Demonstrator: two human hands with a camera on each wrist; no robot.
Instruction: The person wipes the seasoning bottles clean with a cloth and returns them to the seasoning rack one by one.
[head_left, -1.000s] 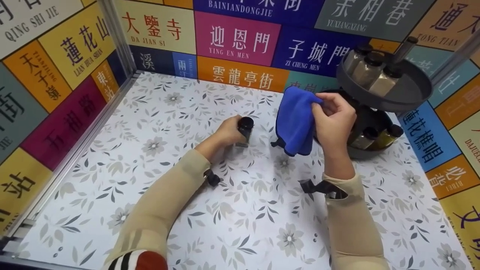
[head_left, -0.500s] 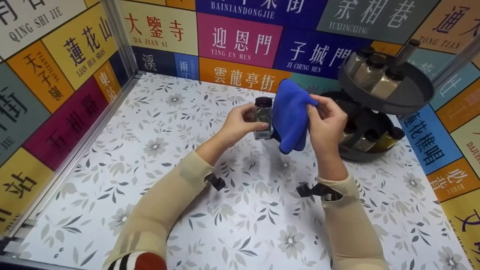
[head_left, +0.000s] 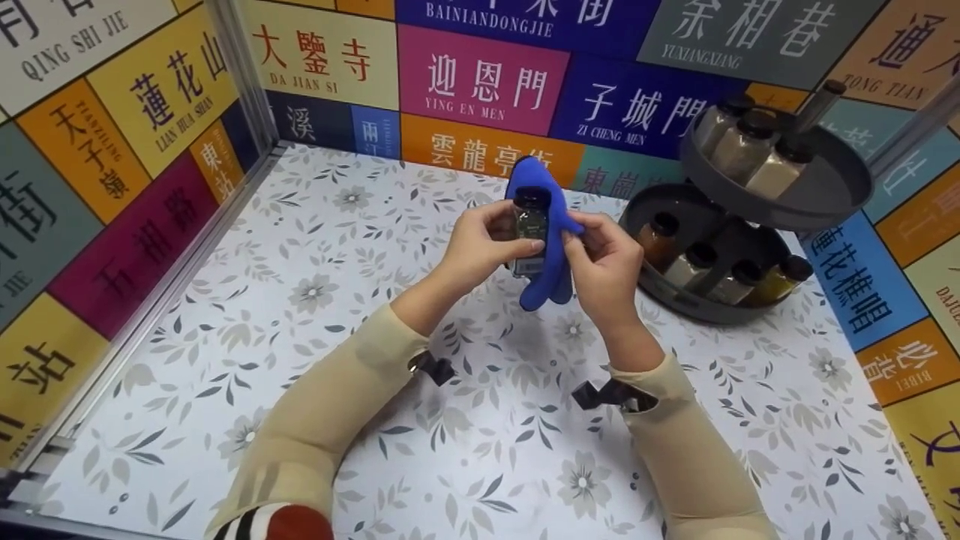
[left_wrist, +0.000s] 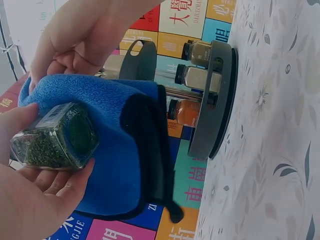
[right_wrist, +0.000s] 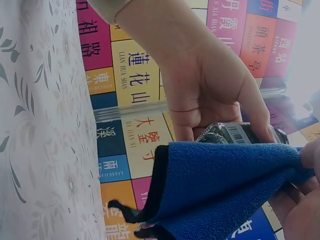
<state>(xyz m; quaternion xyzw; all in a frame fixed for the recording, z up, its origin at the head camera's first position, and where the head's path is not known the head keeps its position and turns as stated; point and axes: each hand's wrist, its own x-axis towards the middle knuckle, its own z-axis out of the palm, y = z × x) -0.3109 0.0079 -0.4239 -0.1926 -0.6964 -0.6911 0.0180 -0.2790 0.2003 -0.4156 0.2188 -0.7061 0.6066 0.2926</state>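
Observation:
My left hand point(head_left: 486, 241) grips a clear glass spice jar point(head_left: 529, 229) with a dark cap, held upright above the table. Green dried herbs fill the jar point(left_wrist: 57, 137) in the left wrist view, where a barcode label also shows. Between finger and thumb, my right hand point(head_left: 606, 262) pinches a blue cloth point(head_left: 556, 247) with black edging. The cloth hangs folded against the jar's right side and behind its cap. In the right wrist view the cloth point(right_wrist: 215, 180) covers part of the jar point(right_wrist: 235, 132).
A dark two-tier round rack point(head_left: 694, 307) stands at the back right. Several capped spice jars sit on its lower tier, among them one with orange-brown contents point(head_left: 660, 236); more stand on the upper tier point(head_left: 832, 176). Printed panels point(head_left: 480, 82) wall in the flower-patterned table point(head_left: 480, 450).
My left hand has raised the jar and brought it rightward, turning its label into view. My right hand has moved left with the cloth, which now meets the jar.

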